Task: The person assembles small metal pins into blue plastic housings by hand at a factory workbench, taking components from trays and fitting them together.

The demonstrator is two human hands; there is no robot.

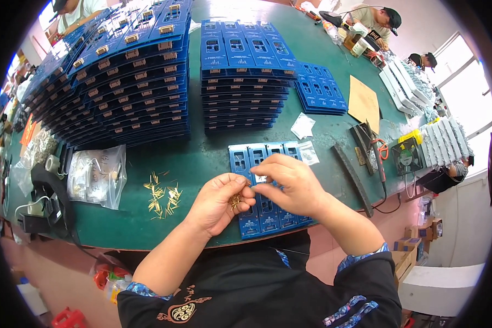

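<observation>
Over a blue circuit board panel on the table, my two hands meet. My left hand is closed, palm up, around a small bunch of thin brass pins, with its thumb bent over the index finger. My right hand curls in from the right, its fingertips touching or almost touching the left ones; anything tiny between them is too small to make out. The panel lies flat, divided into long strips with cut-outs, partly covered by both hands. Left of my left hand, loose brass pins lie scattered.
Tall stacks of blue boards rise beyond my hands. A plastic bag lies at left. A dark bar, a soldering iron, orange-handled scissors and a fan are at right. Other people sit around the table's far side.
</observation>
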